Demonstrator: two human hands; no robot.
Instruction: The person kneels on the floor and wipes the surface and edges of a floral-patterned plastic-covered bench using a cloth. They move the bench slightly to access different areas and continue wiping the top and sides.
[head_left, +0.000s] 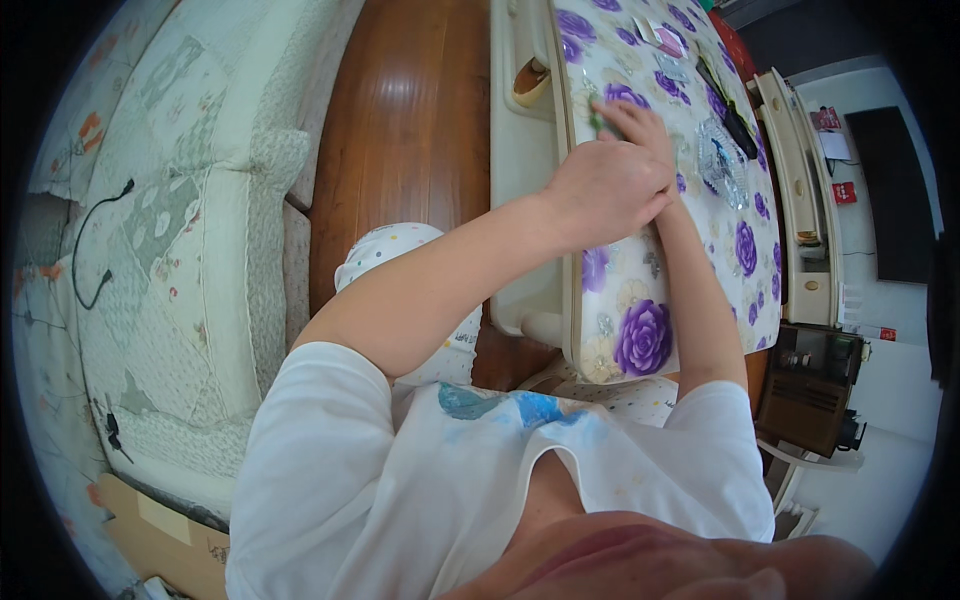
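Observation:
My left hand (611, 184) is curled against my right wrist, its fingers closed at the wrist's near side; the palm is hidden. Beyond it, my right hand (637, 127) is over the near long edge of a table with a purple rose-patterned cover (675, 255). Its fingers look blurred and partly spread. A small green thing (595, 112) shows at the fingertips, too blurred to name; whether the fingers grip it cannot be told. To the right of the hands, a clear ribbed dish (720, 161) with small items in it stands on the cover.
A black-handled tool (739, 131) lies by the dish. Farther up the table are a pink and white packet (667, 39) and a clear packet (673, 67). An open recess with a brown item (530, 82) is under the tabletop. A quilted sofa (172, 225) with a black cable (77, 262) stands left.

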